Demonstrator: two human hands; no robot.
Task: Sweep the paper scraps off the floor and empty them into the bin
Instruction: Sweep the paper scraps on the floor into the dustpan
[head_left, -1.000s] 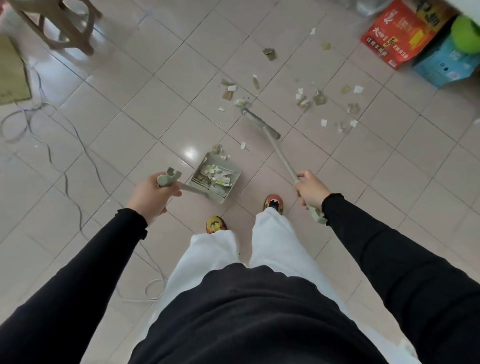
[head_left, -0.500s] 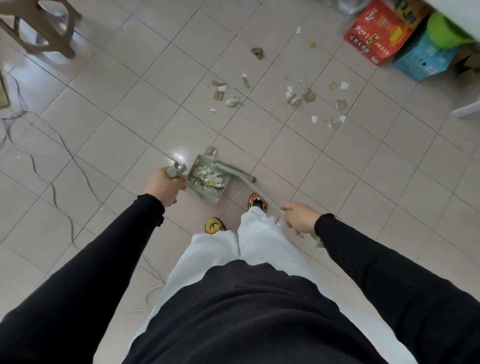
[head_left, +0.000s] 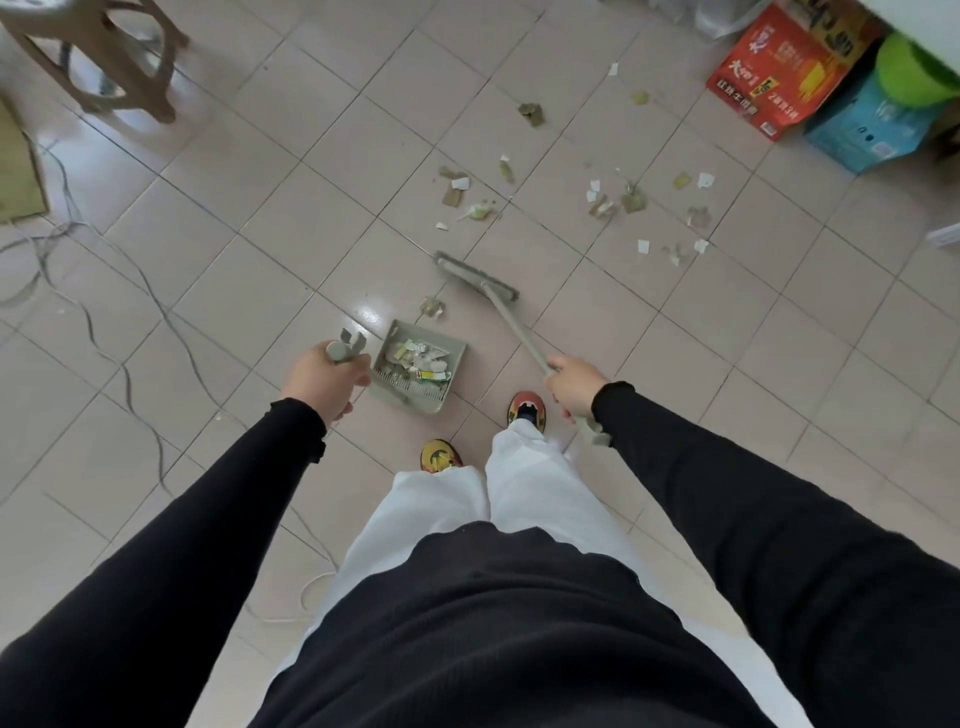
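Note:
My left hand (head_left: 323, 383) grips the handle of a grey-green dustpan (head_left: 418, 366) that rests on the tiled floor in front of my feet and holds several paper scraps. My right hand (head_left: 575, 385) grips the handle of a grey-green broom; the broom head (head_left: 476, 275) sits on the floor just beyond the pan. One scrap (head_left: 432, 307) lies between the broom head and the pan's mouth. Several more scraps (head_left: 602, 207) are scattered on the tiles farther out, from the middle to the right. No bin is clearly in view.
A red carton (head_left: 784, 73) and a blue box (head_left: 865, 130) with a green round object (head_left: 914, 73) on it stand at the top right. A wooden stool (head_left: 111, 57) is at the top left. Loose cables (head_left: 78, 291) trail across the left floor.
The broom head, which was drawn back against the dustpan half a second ago, has moved outward again and now lies beyond the pan. The dustpan stays in place.

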